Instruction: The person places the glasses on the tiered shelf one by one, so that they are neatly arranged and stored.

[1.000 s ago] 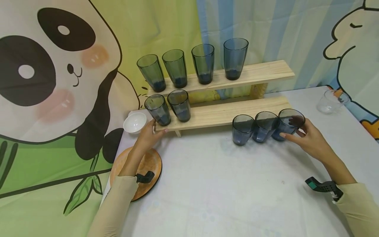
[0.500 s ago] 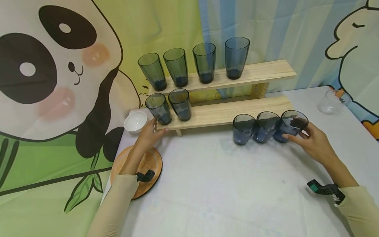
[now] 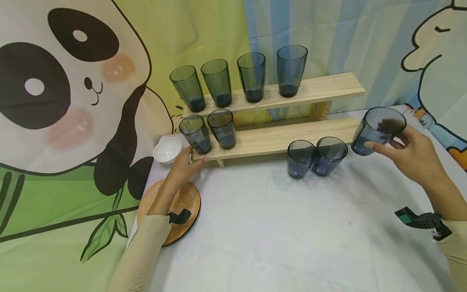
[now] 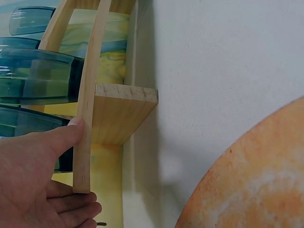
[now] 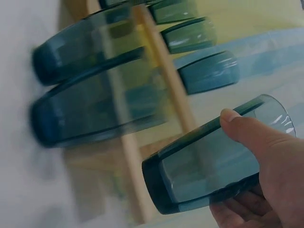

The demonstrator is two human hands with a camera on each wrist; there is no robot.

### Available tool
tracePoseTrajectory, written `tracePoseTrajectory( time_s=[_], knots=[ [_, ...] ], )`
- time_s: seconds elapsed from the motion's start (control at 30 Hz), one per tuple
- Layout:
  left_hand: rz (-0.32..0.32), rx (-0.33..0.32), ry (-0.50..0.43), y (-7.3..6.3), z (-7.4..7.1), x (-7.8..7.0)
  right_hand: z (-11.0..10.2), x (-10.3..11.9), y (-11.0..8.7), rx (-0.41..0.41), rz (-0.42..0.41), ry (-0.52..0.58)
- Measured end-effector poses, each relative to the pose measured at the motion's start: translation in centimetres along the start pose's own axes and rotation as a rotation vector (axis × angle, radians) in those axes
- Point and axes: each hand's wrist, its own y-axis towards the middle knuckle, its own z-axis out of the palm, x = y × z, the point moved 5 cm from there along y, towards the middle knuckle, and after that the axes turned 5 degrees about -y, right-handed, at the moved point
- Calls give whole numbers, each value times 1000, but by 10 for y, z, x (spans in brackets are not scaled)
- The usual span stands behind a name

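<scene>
My right hand [image 3: 416, 156] grips a blue-grey drinking glass [image 3: 379, 129] round its side and holds it raised beside the right end of the wooden shelf [image 3: 292, 136]. In the right wrist view, the thumb and fingers wrap the glass [image 5: 199, 161]. On the white table in front of the shelf stand two matching glasses [image 3: 300, 160], side by side. At the shelf's left end, my left hand [image 3: 183, 166] holds the lower board. The left wrist view has the thumb along the board [image 4: 86, 118] and the fingers round its end. Two glasses [image 3: 223, 132] stand on that board near this hand.
Several more tinted glasses [image 3: 251, 79] line the upper board [image 3: 324, 89]. A white bowl [image 3: 167, 150] sits left of the shelf, and a round orange-brown plate [image 3: 189, 202] lies under the left forearm. A clear glass [image 3: 419, 119] stands at the back right, partly behind the right hand.
My right hand has lifted the rightmost glass off the table, up and to the right, away from the other two. My left hand has stayed at the shelf's end.
</scene>
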Motion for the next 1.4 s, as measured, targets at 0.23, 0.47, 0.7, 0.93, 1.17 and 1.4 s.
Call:
tracePoseTrajectory(
  time_s=[0.23,0.47,0.7,0.93,1.17,1.4],
  knots=[
    [6,-2,-7,-1,-2,-1,-33,43,29,-87,-78,-6],
    [3,0,-8,-2,-2,0,-46,75,72,-70,-110,13],
    [-10,3,-10,-2,-2,0,-36,92,110,5,-78,90],
    [-14,7,-4,1,0,0,-21,94,134,37,-28,142],
    [-26,10,8,0,-1,-1,-12,99,149,43,-18,119],
    [-28,22,8,-1,-2,-3,-7,97,158,44,-8,90]
  ],
)
